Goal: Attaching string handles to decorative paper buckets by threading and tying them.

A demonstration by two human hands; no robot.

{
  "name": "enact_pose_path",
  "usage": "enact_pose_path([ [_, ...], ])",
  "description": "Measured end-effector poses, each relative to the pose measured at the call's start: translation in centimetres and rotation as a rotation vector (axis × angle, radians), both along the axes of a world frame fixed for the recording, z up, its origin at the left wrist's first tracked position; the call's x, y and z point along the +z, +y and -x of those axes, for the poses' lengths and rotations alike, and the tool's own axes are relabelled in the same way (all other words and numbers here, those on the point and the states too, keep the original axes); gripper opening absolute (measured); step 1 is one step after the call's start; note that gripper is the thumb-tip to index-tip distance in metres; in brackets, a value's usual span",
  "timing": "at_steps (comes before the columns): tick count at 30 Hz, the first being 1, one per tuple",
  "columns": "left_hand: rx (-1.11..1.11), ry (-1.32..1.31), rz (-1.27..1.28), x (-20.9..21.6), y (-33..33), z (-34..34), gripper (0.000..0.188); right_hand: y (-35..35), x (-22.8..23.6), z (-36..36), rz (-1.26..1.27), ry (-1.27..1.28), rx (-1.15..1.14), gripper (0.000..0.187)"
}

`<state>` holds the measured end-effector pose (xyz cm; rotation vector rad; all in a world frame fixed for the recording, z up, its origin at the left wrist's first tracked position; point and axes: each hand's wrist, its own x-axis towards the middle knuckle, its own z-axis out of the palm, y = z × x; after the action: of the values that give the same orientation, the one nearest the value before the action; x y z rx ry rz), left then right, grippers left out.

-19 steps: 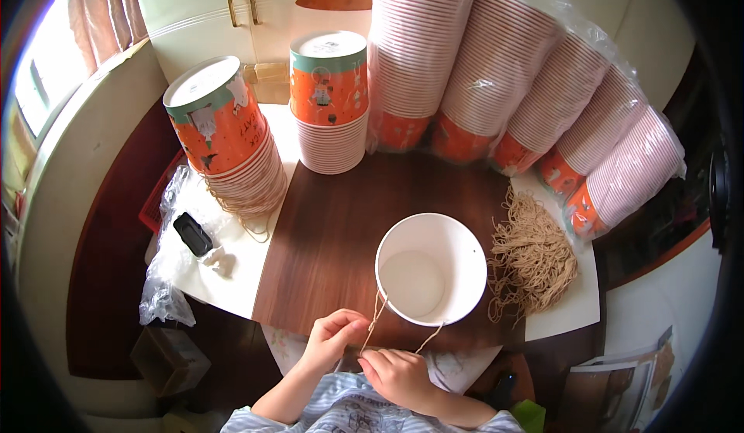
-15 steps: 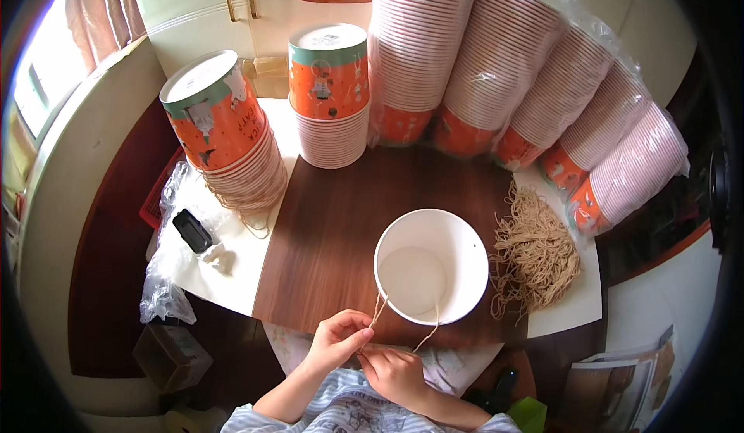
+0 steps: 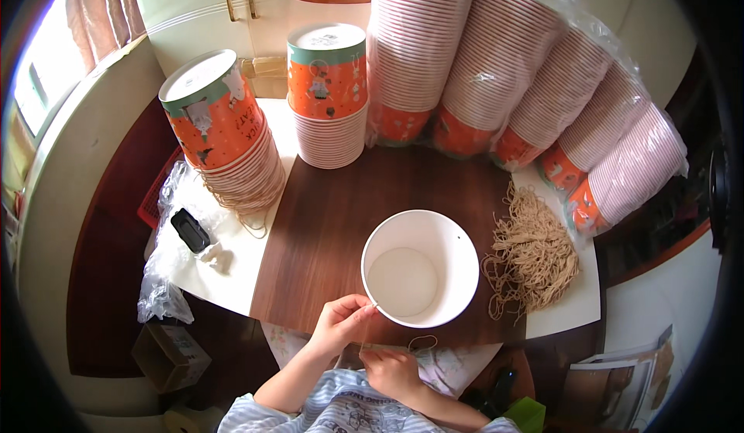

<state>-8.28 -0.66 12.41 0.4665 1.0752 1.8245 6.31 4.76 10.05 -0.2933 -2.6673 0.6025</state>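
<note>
The white paper bucket (image 3: 421,269) stands open-mouthed on the dark wood table (image 3: 325,231), lower centre of the frame, its near rim close to the table's front edge. The left hand (image 3: 341,326) sits at that rim on the lower left, fingers pinched narrow on a thin tan string (image 3: 370,309) where it meets the bucket wall; whether the string passes through a hole there is too small to tell. The right hand (image 3: 394,372) lies below the table edge, over the lap, fingers curled closed around the string's other part; a small loop (image 3: 422,342) of it shows just right of the hand. How the string runs between the two hands is hard to follow against the patterned clothing.

A heap of tan strings (image 3: 533,251) lies just right of the bucket, near the table's right edge. Along the top, long sleeves of stacked buckets in clear plastic (image 3: 535,84) lean across the upper right; their far ends are cut off by the frame. Two shorter stacks of orange printed buckets (image 3: 329,96) stand upper left of centre, the left one tilted. A small black object (image 3: 190,230) and crumpled plastic (image 3: 159,293) sit on the white table part at left; what they are is unclear.

Bare wood lies open between the bucket and the stacks.
</note>
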Motion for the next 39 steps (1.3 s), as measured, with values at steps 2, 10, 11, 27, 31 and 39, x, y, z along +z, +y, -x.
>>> enact_pose_path([
  [2, -0.009, 0.046, -0.031, 0.2, 0.5, 0.4, 0.012, -0.1, -0.2, -0.2, -0.043, -0.070, -0.014, 0.009],
  [10, -0.024, 0.161, -0.064, 0.7, 1.5, 0.2, 0.011, 0.1, 0.2, -0.4, -0.133, -0.182, 0.076, 0.011],
  [11, -0.016, 0.149, -0.065, 0.7, 1.6, 0.1, 0.011, 0.2, 0.3, -0.4, -0.152, -0.192, 0.090, 0.012],
  [27, 0.154, 0.461, 0.024, 1.8, 5.3, 7.3, 0.014, 7.0, -8.0, -15.2, 1.059, -0.888, 0.085, 0.030],
  [31, 0.032, 0.977, 0.091, 5.7, 10.3, 10.0, 0.040, 10.0, -4.6, -18.5, 1.580, -0.415, -0.091, 0.029],
  [39, -0.208, 0.925, 0.126, 6.8, 11.2, 10.3, 0.044, 12.5, 4.2, -16.3, 1.266, 0.193, -0.301, 0.033],
])
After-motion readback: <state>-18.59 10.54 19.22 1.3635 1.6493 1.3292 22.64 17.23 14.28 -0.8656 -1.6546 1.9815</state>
